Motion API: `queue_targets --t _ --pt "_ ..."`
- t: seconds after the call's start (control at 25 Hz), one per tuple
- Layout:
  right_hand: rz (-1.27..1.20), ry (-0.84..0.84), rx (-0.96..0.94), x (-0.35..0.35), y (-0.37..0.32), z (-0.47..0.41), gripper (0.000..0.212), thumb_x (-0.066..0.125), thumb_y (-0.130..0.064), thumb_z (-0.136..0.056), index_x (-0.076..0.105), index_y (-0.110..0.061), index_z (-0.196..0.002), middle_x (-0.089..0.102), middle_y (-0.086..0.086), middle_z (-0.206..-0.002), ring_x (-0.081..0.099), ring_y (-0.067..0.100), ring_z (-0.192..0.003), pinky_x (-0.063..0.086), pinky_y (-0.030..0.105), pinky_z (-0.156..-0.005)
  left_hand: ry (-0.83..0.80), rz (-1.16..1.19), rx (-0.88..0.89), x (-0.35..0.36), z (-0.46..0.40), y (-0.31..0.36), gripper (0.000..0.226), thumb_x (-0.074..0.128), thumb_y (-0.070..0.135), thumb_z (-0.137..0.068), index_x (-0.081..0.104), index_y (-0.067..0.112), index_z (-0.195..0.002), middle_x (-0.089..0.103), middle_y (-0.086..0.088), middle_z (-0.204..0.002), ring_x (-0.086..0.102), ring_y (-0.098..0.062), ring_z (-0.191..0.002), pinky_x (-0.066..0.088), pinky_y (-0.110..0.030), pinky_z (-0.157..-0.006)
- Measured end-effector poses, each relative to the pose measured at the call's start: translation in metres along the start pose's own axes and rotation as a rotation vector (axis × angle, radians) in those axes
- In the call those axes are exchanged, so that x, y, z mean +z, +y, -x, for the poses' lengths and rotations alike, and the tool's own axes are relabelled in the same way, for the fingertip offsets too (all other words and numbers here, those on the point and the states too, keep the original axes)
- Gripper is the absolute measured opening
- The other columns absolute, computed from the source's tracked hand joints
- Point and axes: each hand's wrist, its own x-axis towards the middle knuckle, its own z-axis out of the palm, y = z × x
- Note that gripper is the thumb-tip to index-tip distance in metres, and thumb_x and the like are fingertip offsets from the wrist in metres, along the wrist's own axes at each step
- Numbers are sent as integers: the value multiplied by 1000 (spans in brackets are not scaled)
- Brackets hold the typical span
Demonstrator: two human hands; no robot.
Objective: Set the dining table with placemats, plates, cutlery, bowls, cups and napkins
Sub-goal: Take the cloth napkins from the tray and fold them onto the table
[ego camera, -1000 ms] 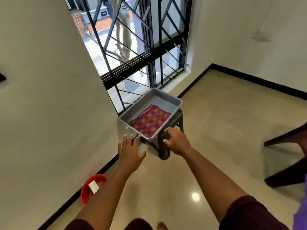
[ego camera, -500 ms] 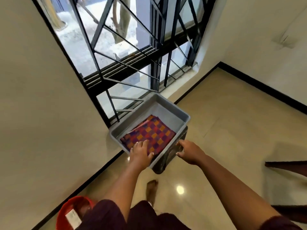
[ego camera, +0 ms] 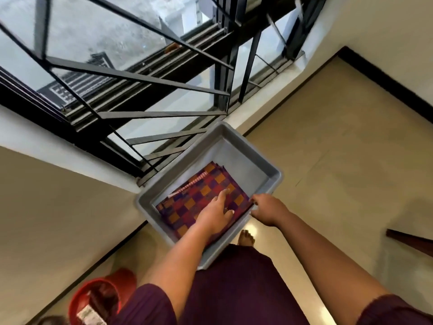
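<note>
A person leaned over a grey plastic tub (ego camera: 253,156) set beside a barred window (ego camera: 145,90), where a folded stack of checked placemats (ego camera: 201,195) in purple, red and orange lay on the tub's floor, filling its near left part. The left hand (ego camera: 214,214) lay flat on top of the stack, fingers straight and slightly spread, pointing toward the far side of the tub, with nothing pinched. The right hand (ego camera: 267,208) reached to the near right edge of the stack, against the tub's right wall, with its fingers curled at the cloth's edge; whether they had actually taken hold of the fabric could not be told, as the fingertips were hidden behind the hand. Both forearms were bare, coming out of dark maroon sleeves (ego camera: 398,310). A bare foot (ego camera: 246,238) showed on the glossy beige floor (ego camera: 339,148) just near the tub's near right side. A red bucket (ego camera: 98,299) stood on the floor at the near left, by the cream wall (ego camera: 46,219), well apart from the tub.
</note>
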Motion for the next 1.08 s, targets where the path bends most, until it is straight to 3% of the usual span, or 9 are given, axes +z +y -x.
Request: queue_targets --t 0.08,0.16,0.28,0.4,0.52,0.6,0.72,0.92,1.08 --pt "153 -74 -75 15 0 -32 48 58 -42 -89 49 -22 -133 54 10 -132 51 30 -121 43 40 -100 -15 42 -41 13 -22 -7 73 57 34 -94 10 36 -150 48 -9 -140 54 -24 -122 47 -42 -99" --pt "297 -130 -116 29 2 -64 58 54 -50 -90 42 -26 -141 42 13 -145 35 32 -136 27 44 -113 -34 58 -63 29 -46 -14 74 56 29 -94 10 32 -152 49 -11 -139 54 -26 -121 46 -41 -100" --pt "411 -214 -85 48 12 -105 59 48 -53 -92 42 -27 -144 31 16 -153 17 33 -146 8 51 -119 -55 75 -47 53 -77 -23 76 56 19 -93 11 27 -153 41 -13 -147 50 -29 -125 42 -39 -104" --pt "327 -211 -66 51 20 -120 45 49 -44 -92 58 -24 -131 50 12 -139 34 31 -138 17 49 -115 -43 70 -4 66 -96 -27 74 56 14 -92 14 23 -153 35 -10 -152 41 -27 -135 35 -34 -111" --pt "-47 -53 -82 36 21 -112 22 62 -27 -84 73 -22 -103 64 0 -104 59 22 -109 40 32 -97 24 92 38 61 -99 -24 74 57 10 -90 20 26 -152 29 -6 -154 35 -24 -139 35 -36 -112" --pt "-288 13 -110 21 13 -96 17 68 -13 -77 74 -16 -93 65 -4 -94 63 19 -96 46 25 -80 104 88 77 50 -91 -14 76 59 7 -86 25 30 -151 21 -3 -156 28 -23 -142 36 -38 -112" --pt "-399 69 -266 -10 -6 -65 23 63 3 -70 71 -13 -84 65 -7 -92 64 19 -91 50 26 -78 195 -11 156 19 -70 8 69 62 9 -84 34 22 -146 16 -3 -157 16 -20 -145 29 -31 -114" --pt "-400 256 -445 -69 -38 -11 33 67 6 -67 71 -22 -84 66 -8 -91 65 15 -84 53 29 -77 365 -329 365 -65 -19 35 46 79 26 -73 60 8 -112 49 -12 -139 43 -30 -132 43 -44 -105" --pt "-261 316 -353 -97 -61 22 42 69 -9 -75 46 -30 -102 63 -5 -94 61 23 -91 50 36 -80 440 -440 571 -114 22 59 32 80 22 -71 67 8 -97 66 -12 -109 59 -34 -114 49 -42 -97"
